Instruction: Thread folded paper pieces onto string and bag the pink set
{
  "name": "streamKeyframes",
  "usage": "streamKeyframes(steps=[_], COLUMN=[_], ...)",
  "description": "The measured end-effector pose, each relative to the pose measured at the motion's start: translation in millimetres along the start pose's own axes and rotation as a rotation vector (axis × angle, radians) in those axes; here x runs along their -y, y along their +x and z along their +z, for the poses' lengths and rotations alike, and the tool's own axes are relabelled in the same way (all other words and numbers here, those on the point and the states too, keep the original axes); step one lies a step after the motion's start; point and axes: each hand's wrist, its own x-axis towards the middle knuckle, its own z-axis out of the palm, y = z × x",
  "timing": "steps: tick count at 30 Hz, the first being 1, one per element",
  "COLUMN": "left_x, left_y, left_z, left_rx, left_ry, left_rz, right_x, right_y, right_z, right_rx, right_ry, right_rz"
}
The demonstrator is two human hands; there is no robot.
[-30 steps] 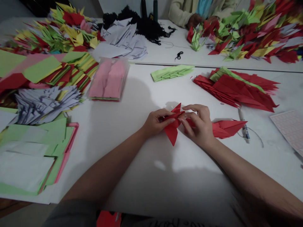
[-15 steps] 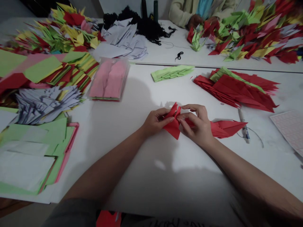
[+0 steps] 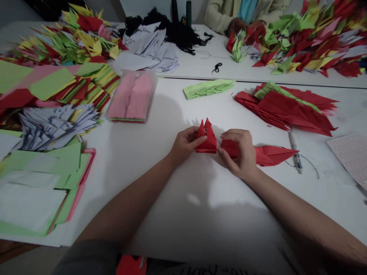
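In the middle of the head view my left hand [image 3: 186, 143] pinches a folded red paper piece [image 3: 207, 142], its thumb across the front. The piece has two points upward and a straight lower edge. My right hand [image 3: 240, 152] is just to its right, thumb and index finger apart, the thumb tip close to the lower right corner; I cannot tell if it touches. A thin dark line, perhaps thread, shows between the piece and the right fingers. Behind and right of that hand lies another folded red paper [image 3: 275, 156], partly hidden by it.
A pen [image 3: 295, 152] and a thread lie at right. Beyond are red folded papers [image 3: 286, 107], a green folded stack [image 3: 209, 88] and a pink paper pack [image 3: 132, 95]. Paper piles [image 3: 57, 84] fill the left. A person [image 3: 235, 23] sits across the table beside colourful folded papers.
The red piece has turned from a spread, tilted shape to upright, points up, in my left hand. My right fingers have come off it and parted.
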Motion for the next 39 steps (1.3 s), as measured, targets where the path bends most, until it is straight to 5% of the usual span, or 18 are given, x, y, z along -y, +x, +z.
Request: streamKeyframes(steps=[10, 16, 23, 28, 35, 39], left_x=[2, 0, 2, 1, -3, -5], left_y=[-2, -2, -2, -3, -4, -4], left_z=[0.3, 0.3, 0.3, 0.9, 1.0, 1.1], left_rx=[0.160, 0.182, 0.209, 0.230, 0.292, 0.292], left_ry=[0.124, 0.111, 0.162, 0.222, 0.227, 0.232], left_rz=[-0.048, -0.073, -0.064, -0.069, -0.069, -0.077], right_x=[-7, -6, 1, 1, -5, -10], right_y=[-5, -4, 1, 4, 12, 12], right_z=[12, 14, 8, 6, 1, 2], right_rx=[0.150, 0.138, 0.007, 0.003, 0.139, 0.126], right_ry=[0.586, 0.698, 0.174, 0.121, 0.614, 0.796], right_rz=[0.495, 0.557, 0.310, 0.254, 0.673, 0.755])
